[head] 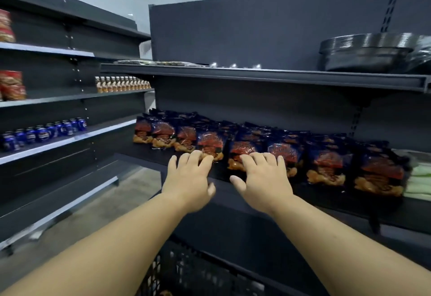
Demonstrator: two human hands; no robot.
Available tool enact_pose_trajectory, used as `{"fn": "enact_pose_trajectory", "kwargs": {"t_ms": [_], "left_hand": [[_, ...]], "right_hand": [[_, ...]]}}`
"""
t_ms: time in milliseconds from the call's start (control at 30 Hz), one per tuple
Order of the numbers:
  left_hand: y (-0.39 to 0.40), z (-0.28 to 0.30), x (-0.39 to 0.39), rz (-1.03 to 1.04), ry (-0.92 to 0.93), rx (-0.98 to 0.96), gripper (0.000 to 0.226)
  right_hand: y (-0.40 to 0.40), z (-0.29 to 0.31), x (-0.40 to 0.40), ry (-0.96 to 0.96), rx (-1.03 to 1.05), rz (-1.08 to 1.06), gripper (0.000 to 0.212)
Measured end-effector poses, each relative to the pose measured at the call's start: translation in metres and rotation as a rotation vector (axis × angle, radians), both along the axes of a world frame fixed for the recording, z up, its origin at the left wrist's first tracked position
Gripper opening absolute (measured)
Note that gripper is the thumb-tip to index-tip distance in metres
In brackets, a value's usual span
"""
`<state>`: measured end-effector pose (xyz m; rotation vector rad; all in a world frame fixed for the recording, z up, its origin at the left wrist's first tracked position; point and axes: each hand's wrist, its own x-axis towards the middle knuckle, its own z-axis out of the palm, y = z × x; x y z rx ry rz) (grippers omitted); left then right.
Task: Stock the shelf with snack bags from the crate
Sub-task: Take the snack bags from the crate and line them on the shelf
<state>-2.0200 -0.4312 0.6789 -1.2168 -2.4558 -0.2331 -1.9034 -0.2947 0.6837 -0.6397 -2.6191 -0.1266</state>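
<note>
left hand (189, 179) flat, fingers on snack bag (208, 143) | right hand (263, 179) likewise

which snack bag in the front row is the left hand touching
The fourth bag from the left end. The left hand has its fingertips on its lower edge; the right hand rests on the next bag.

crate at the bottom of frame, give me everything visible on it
The crate is black, looks like plastic, with lattice-perforated walls and a solid rim. Only its upper part shows, at the bottom edge of the view, below the shelf and between the person's forearms. It sits upright, at an angle to the shelf front. Its inside is dark; a small orange patch at the very bottom may be a bag, but that cannot be told. Neither hand touches it.
</note>
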Motion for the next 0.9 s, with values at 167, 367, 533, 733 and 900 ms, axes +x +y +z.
{"fn": "enact_pose_trajectory", "kwargs": {"t_ms": [167, 367, 533, 733, 900], "left_hand": [[-0.033, -0.003, -0.015, -0.022, -0.037, -0.006, 0.065], [-0.055, -0.017, -0.029, -0.021, -0.135, -0.008, 0.062], [-0.06, -0.032, -0.045, 0.014, -0.137, -0.105, 0.053], [-0.04, -0.045, -0.057, -0.03, -0.148, -0.135, 0.048], [-0.023, -0.065, -0.073, -0.045, -0.187, -0.167, 0.048]], "right_hand": [[-0.035, -0.002, -0.012, -0.039, -0.008, -0.02, 0.059], [-0.049, -0.015, -0.032, -0.095, -0.067, -0.008, 0.053], [-0.06, -0.038, -0.048, -0.178, -0.178, 0.003, 0.046], [-0.036, -0.05, -0.056, -0.163, -0.245, 0.008, 0.047], [-0.027, -0.075, -0.072, -0.206, -0.278, 0.036, 0.046]]}}
